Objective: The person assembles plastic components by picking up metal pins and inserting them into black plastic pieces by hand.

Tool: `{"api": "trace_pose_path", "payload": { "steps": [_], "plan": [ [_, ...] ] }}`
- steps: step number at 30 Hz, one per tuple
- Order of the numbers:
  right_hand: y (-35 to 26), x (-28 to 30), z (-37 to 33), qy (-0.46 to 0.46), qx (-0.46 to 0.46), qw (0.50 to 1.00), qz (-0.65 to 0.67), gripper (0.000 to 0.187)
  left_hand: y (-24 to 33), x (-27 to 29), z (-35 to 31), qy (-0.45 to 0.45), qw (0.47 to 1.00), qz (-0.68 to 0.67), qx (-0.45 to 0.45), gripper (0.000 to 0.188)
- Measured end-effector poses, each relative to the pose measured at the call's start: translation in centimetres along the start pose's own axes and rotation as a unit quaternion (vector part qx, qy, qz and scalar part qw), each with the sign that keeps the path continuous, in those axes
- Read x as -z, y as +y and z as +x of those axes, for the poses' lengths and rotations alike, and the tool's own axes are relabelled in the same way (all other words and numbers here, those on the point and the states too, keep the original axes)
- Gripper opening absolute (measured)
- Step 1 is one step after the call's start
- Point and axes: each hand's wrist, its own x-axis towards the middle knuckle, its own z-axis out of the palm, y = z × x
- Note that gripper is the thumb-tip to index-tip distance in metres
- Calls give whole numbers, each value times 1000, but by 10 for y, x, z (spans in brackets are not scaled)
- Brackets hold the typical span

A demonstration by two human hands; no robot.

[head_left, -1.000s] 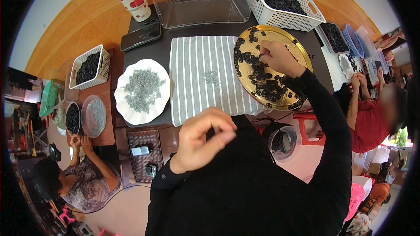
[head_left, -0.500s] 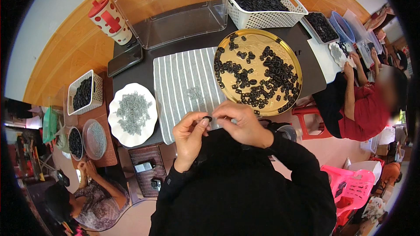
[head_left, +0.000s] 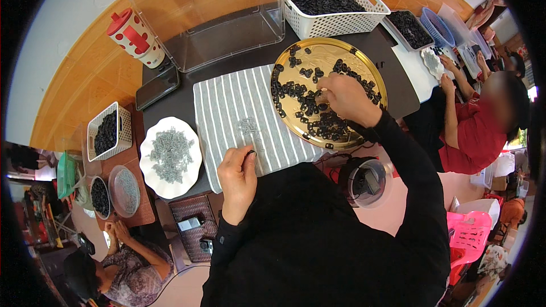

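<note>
Pinching black piece (head_left: pixel 251 152): our left hand (head_left: pixel 238 179). Shifted from beside it to gold tray (head_left: pixel 330 50): our right hand (head_left: pixel 348 99), grip unclear.

One gold tray (head_left: pixel 327 53) lies under the right hand (head_left: pixel 348 100), one striped cloth (head_left: pixel 222 115) by the left hand (head_left: pixel 236 179). Two white perforated baskets (head_left: pixel 336 24) and one spotted tumbler (head_left: pixel 136 41) stand farther from both.

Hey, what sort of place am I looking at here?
Probably a small workshop: a gold tray of black pieces, a white plate of gray pieces, and a co-worker in red nearby.
</note>
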Motion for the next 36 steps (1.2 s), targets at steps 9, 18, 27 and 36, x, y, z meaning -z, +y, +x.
{"api": "trace_pose_path", "payload": {
  "steps": [9,18,27,36],
  "plan": [
    [14,-2,12,-77,-18,997,3,13,0,-2,-2,32,998,51,-10,17],
    [-85,7,-39,-35,-71,885,459,14,16,4,-18,43,996,-74,11,27],
    [-145,-67,-59,16,-164,720,674,13,9,-12,-25,15,897,-427,114,22],
    [-145,-70,-62,58,13,915,400,8,-6,9,-30,59,855,-490,161,12]
  ]
}}
